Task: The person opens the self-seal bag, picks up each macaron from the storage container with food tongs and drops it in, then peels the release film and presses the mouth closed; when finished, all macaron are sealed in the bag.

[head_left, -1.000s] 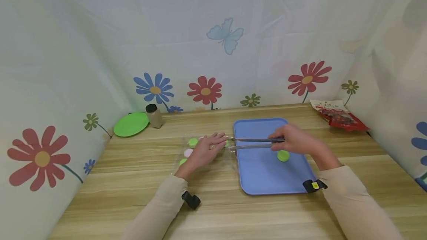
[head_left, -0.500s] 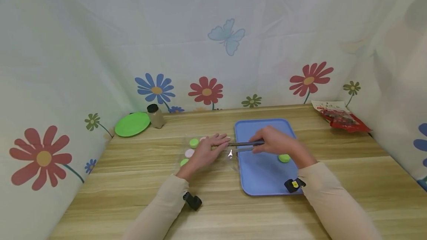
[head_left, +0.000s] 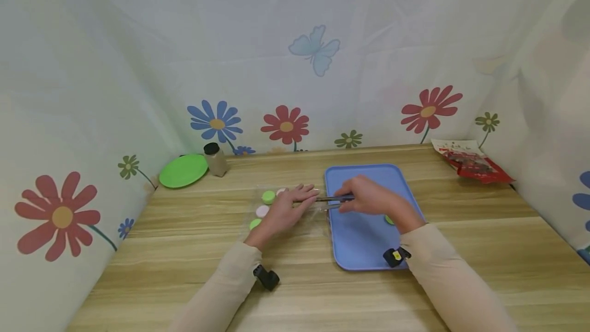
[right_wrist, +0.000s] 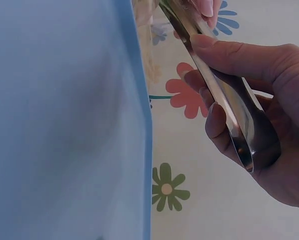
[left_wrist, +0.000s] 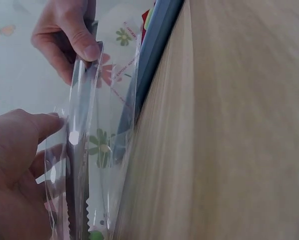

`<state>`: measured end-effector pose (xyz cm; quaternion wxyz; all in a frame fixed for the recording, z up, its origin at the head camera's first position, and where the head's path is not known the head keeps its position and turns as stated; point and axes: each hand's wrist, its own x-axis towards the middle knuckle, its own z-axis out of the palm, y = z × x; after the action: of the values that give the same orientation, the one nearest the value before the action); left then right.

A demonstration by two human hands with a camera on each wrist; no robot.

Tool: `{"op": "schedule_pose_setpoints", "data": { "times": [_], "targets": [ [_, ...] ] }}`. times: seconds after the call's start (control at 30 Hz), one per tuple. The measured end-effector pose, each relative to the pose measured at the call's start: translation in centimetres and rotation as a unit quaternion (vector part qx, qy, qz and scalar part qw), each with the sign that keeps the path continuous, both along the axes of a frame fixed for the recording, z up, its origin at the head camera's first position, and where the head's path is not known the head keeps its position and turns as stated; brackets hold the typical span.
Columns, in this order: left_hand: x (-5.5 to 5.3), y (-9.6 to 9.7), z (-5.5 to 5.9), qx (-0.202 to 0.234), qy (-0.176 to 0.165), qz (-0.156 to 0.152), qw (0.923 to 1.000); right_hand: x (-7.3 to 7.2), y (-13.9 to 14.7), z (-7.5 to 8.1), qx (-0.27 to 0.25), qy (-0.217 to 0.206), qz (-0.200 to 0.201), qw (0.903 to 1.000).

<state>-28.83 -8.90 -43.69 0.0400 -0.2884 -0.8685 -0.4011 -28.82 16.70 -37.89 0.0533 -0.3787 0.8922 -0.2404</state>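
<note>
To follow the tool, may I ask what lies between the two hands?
Metal tongs, running from the right hand into clear plastic packaging at the left hand (left wrist view). The head view also shows the blue tray below.

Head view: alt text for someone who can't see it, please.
A person's right hand holds metal tongs above a blue tray, their ends hidden by the left hand, which lies over a clear package of green and pink rounds. Behind are a green plate, a capped jar and a red packet.

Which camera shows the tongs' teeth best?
The left wrist: the teeth show up close through clear plastic. In the head view, the left hand mostly covers them; the right wrist shows only the tongs' handle.
</note>
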Motion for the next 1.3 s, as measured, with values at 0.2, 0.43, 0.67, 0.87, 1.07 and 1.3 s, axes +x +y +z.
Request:
{"op": "schedule_pose_setpoints", "data": {
  "times": [0.2, 0.43, 0.67, 0.87, 1.07, 1.3],
  "targets": [
    [-0.1, 0.0, 0.0, 0.002, 0.001, -0.006, 1.0000, -0.1, -0.2, -0.2, 0.008, 0.002, -0.002, 1.0000],
    [-0.2, -0.1, 0.0, 0.002, 0.009, -0.003, 1.0000, 0.0, 0.2, 0.0, 0.012, 0.002, -0.016, 0.9998],
    [-0.3, -0.2, -0.1, -0.004, 0.013, -0.006, 0.9999, -0.1, 0.3, 0.0, 0.017, -0.001, -0.016, 0.9997],
    [-0.4, -0.1, -0.1, -0.003, 0.017, -0.011, 0.9998, 0.0, 0.2, 0.1, 0.026, 0.001, -0.019, 0.9995],
    [-0.3, 0.0, 0.0, -0.008, 0.010, -0.006, 0.9999, -0.1, 1.1, 0.1, 0.025, 0.005, -0.017, 0.9995],
    [-0.3, -0.1, -0.1, -0.007, 0.019, -0.006, 0.9998, 0.6, 4.5, 0.5, 0.014, 0.012, -0.028, 0.9994]
  ]
}}
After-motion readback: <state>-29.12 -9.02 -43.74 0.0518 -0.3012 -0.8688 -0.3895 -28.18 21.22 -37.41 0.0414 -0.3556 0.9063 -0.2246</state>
